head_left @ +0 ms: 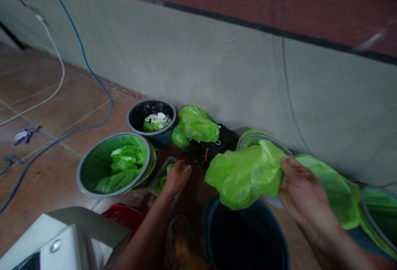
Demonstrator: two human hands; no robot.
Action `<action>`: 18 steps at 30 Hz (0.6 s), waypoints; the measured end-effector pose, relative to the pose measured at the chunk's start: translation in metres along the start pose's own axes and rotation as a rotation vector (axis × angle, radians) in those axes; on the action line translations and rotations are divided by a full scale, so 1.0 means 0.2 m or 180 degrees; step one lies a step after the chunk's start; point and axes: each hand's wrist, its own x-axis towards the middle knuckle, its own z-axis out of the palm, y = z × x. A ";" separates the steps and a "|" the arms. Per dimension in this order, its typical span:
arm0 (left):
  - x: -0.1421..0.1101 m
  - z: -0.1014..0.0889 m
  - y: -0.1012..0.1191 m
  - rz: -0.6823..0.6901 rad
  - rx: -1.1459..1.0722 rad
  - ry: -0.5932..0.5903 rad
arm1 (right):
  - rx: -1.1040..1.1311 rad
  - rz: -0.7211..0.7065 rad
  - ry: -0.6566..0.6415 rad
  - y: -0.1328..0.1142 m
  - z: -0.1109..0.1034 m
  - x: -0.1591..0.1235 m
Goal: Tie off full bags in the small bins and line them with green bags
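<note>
My right hand (pixel 302 195) is closed on a crumpled bright green plastic bag (pixel 245 175), held above a dark blue bin (pixel 248 237) near the bottom of the view. My left hand (pixel 176 177) reaches down onto a small grey bin (pixel 159 175) with green plastic in it; its fingers are curled over the rim and what they hold is hidden. Behind the held bag stands another bin with a grey ring (pixel 263 139) and a green liner.
A grey-rimmed bin lined in green (pixel 113 164) and a black-lined bin (pixel 151 115) with white paper stand on the left. A tied green bag (pixel 195 125) and black bag (pixel 217 144) lie by the grey wall. Blue cable (pixel 83 55) and white cable (pixel 57 55) cross the tiled floor.
</note>
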 end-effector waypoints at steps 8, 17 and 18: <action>-0.65 0.05 0.76 0.2106 -0.1111 -0.1926 | 0.0200 0.0231 -0.0176 -0.19 -0.25 -0.40; -0.91 0.31 1.02 0.2150 -0.0252 -0.1712 | 0.0629 0.0093 -0.0432 -0.22 -0.57 -0.59; -0.90 0.33 1.01 0.2045 -0.0352 -0.1582 | 0.0547 0.0040 -0.0381 -0.22 -0.60 -0.59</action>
